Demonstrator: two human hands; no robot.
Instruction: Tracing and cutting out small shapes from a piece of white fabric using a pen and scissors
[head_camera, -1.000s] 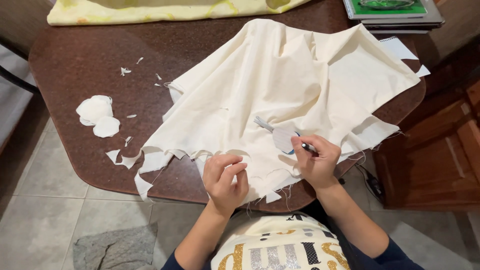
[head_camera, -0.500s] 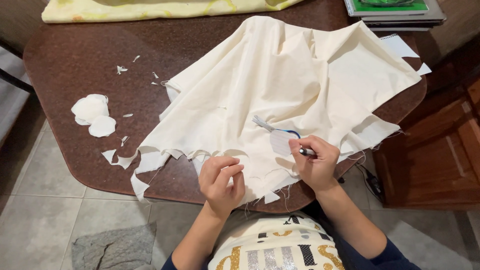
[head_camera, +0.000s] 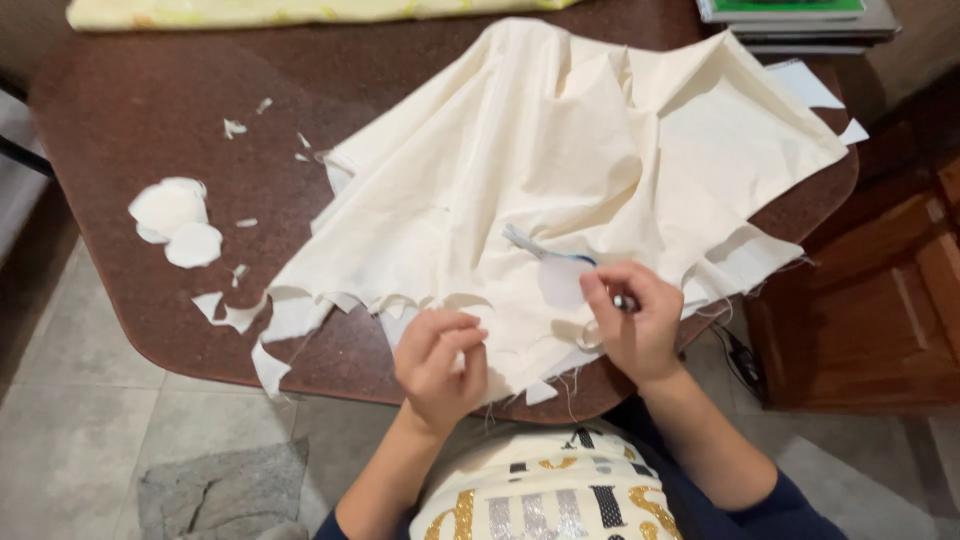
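right hand (head_camera: 632, 325) holds scissors (head_camera: 560, 262), blades pointing up-left on cloth (head_camera: 560, 170)

No packages, labels, signs or screens can be made out. The nearest candidate is a flat rectangular green-covered item atop a grey stack (head_camera: 800, 14) at the far right corner of the table, cut off by the upper edge; its kind cannot be told.

A room in a home, by the look of it: a rounded brown table (head_camera: 130, 110) stands on a grey tiled floor (head_camera: 60, 450), with a wooden cabinet (head_camera: 880, 300) at the right. Stacked books (head_camera: 800, 20) lie at the far right, folded yellow cloth (head_camera: 300, 12) along the far edge.
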